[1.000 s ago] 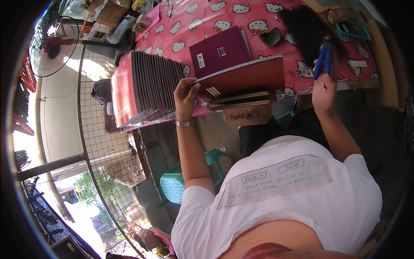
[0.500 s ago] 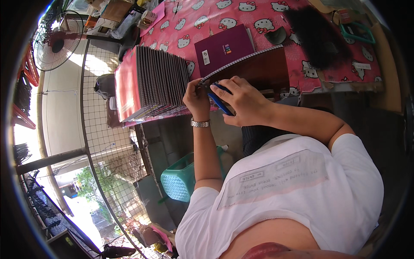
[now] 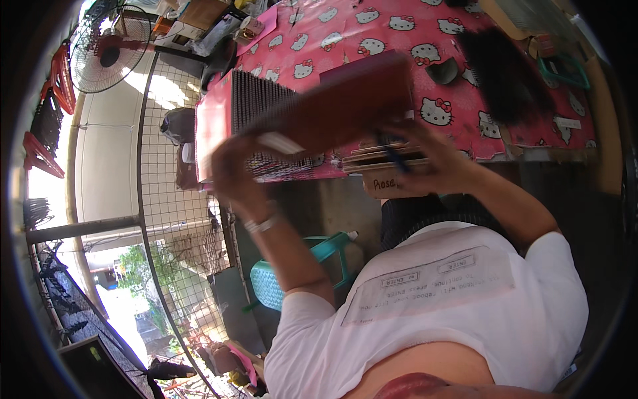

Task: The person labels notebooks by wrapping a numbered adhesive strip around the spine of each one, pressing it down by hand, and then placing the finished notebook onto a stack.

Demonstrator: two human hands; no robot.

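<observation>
A dark red-brown notebook (image 3: 332, 110) hangs tilted over the table's near edge, smeared by motion. My left hand (image 3: 234, 174) grips its left end. Blue-handled pliers (image 3: 397, 158) rest in my right hand (image 3: 442, 158), which is beside the notebook's right end; whether it touches the cover is hidden by blur. Just beyond my left hand stands a tall stack of spiral-bound notebooks (image 3: 262, 96), partly covered by the held one. Behind the held notebook, only a strip of a purple notebook (image 3: 335, 73) shows.
The pink patterned tablecloth (image 3: 379, 26) carries a bundle of black bristle-like strands (image 3: 502, 73), a dark green piece (image 3: 444, 71) and a teal frame (image 3: 565, 72). A cardboard box (image 3: 379, 183) sits below the table edge. A teal stool (image 3: 266, 284) and a fan (image 3: 109, 56) stand left.
My left hand has swung the notebook left and toward the stack, off the purple notebook's near side. My right hand, with the pliers, has moved right, away from the spiral's end. The view has shifted slightly.
</observation>
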